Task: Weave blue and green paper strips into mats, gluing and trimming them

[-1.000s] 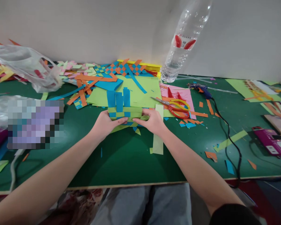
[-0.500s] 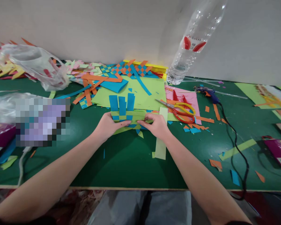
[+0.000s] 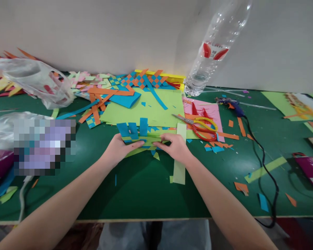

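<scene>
Between my hands is a small woven piece of blue and light green paper strips (image 3: 132, 130), its blue ends standing up. My left hand (image 3: 120, 147) pinches its left side, thumb in front and fingers behind. With thumb and fingertips, my right hand (image 3: 173, 144) grips the green strips at the right end. Under my right hand lies a pale green paper strip (image 3: 179, 170). Behind the weave rest light green paper sheets (image 3: 148, 114). Scissors with red and yellow handles (image 3: 198, 123) lie to the right, partly on a pink sheet (image 3: 215, 111).
A clear plastic bottle (image 3: 208, 55) stands at the back. A glue gun (image 3: 233, 106) with a black cable lies on the right. Orange and blue woven pieces (image 3: 141, 81) line the wall. On the left are a plastic bag (image 3: 41, 81) and a blurred-out device (image 3: 44, 147) with a white cable.
The woven piece has tilted, its upright blue ends leaning back and left. Both hands keep their hold. The whole view has shifted slightly, with the table sitting lower in the picture.
</scene>
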### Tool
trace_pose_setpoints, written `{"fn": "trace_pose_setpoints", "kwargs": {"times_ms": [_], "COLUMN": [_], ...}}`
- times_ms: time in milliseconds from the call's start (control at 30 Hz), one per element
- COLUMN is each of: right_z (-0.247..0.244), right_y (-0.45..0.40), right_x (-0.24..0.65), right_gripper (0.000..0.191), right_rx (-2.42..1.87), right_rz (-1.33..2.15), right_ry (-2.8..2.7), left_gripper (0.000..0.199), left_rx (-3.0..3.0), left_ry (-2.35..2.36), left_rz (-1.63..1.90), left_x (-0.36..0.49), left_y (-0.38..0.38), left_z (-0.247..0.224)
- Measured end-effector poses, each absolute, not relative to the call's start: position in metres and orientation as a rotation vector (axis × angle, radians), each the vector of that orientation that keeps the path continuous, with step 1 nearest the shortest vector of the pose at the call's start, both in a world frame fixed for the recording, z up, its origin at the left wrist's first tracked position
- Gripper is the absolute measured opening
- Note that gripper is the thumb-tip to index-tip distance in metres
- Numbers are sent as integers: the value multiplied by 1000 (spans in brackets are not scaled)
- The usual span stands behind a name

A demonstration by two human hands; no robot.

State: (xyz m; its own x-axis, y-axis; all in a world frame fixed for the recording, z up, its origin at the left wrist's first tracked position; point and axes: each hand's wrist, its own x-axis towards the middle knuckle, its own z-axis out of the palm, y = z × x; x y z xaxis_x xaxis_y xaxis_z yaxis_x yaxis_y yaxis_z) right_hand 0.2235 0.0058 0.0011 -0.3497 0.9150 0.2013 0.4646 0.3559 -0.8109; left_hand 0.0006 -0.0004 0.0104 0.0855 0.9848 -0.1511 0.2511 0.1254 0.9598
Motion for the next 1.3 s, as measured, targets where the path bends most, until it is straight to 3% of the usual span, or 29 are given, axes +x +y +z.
{"fn": "trace_pose_setpoints", "kwargs": {"times_ms": [300,800,1233,1300], "right_z": [3,5,2,3], "right_y": [5,2,1,1], "right_x": [224,221,225,225], "right_gripper": [33,45,27,44], "right_rx": [-1219,-1202,-1203,-1161], "right_rz": [836,883,916,997], "right_ry": [-1974,-1959,-1856,-1768], "left_gripper": [32,35,39,41], "left_rx": [1371,1390,1425,1441], "left_ry": [1437,1463,1546,1543], "left_rz": [799,735,756,760], "left_x": [1,-1,3,3], "left_y": [-2,3,3,3], "left_z": [14,15,18,16]}}
